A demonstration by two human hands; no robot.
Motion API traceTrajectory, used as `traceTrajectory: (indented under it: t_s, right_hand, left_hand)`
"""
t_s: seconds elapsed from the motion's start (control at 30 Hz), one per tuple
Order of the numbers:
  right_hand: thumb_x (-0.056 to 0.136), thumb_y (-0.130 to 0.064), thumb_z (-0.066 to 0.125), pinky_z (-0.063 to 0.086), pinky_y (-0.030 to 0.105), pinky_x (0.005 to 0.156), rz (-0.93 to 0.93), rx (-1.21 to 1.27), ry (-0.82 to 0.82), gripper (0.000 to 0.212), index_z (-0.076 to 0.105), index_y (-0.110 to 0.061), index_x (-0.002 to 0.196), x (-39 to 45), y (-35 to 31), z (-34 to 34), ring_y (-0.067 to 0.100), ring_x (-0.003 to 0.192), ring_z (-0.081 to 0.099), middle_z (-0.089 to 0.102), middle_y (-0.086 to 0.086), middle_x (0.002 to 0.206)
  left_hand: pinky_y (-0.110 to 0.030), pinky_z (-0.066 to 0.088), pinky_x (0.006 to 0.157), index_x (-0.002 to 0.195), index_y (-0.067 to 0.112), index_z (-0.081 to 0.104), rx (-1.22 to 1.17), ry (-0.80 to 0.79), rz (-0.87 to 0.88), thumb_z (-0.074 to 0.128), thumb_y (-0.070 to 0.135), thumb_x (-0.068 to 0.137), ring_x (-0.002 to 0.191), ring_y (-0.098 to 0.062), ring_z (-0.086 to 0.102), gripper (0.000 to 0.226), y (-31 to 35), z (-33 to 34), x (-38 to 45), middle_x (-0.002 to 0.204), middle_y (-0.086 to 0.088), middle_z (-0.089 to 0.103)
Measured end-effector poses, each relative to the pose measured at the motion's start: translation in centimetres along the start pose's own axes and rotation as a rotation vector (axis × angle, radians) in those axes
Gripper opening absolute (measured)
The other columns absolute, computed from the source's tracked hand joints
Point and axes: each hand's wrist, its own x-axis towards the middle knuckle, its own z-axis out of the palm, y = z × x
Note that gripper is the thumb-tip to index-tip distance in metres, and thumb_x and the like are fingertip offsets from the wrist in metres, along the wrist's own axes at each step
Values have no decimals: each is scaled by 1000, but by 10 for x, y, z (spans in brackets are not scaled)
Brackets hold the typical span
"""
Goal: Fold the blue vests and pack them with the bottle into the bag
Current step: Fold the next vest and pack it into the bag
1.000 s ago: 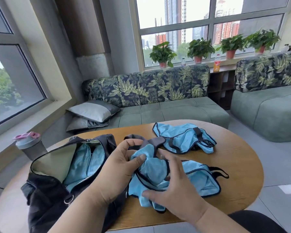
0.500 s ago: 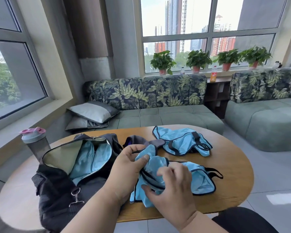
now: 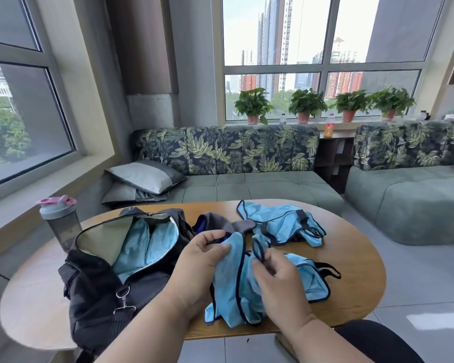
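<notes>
A single wide-angle view from the person's head looks forward and down across the table (image 3: 351, 258), close over both forearms entering from the bottom of the frame. The sofa (image 3: 247, 184) and windows fill the upper half, their straight lines bowed at the edges.

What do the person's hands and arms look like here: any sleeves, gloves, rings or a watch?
Both arms are bare from the frame's lower edge to the fingers; no sleeve shows. The left hand and the right hand wear no gloves, and no ring, watch or bracelet is visible on the sides that face the camera. Fingernails look short and unpainted.
</notes>
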Motion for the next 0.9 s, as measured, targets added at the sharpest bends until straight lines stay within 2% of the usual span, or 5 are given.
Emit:
traceTrajectory:
  t_s: [0.2,0.4,0.5,0.7,0.9]
  right_hand:
    - [100,-9,49,41,41,66,182,259,90,12,60,-7,96,5,-16,-22,26,72,50,54,14,78]
    - [104,-15,48,52,37,75,5,29,44,41,55,-53,116,-1,-24,-26,15,73,62,70,-6,88]
    - [103,-13,49,49,31,67,-10,-33,-12,32,70,-36,98,-4,-27,-22,16,67,56,66,13,84]
    - [90,-36,61,52,59,103,315,433,-265,46,73,2,113,-7,-29,-14,44,114,69,70,32,117]
    - [79,-90,54,35,35,66,147,-73,-147,86,49,-5,70,-8,-39,-17,14,61,44,45,1,64]
  left_hand:
    - [-49,61,95,113,24,75,298,-21,125,79,14,94,96,-30,78,22,16,-10,-10,96,-8,80]
    - [-39,55,77,94,31,75,404,-180,202,87,13,86,76,-22,64,23,30,-10,-13,82,-6,70]
    - [-35,56,73,94,28,74,472,-244,252,85,8,87,74,-18,64,24,30,-6,-18,81,-4,71]
    - [-20,50,69,89,32,73,638,-256,325,87,9,85,68,-3,60,27,28,3,-27,83,2,74]
    - [-28,56,72,91,30,72,710,-195,425,87,14,85,74,-8,65,23,26,1,-27,84,1,74]
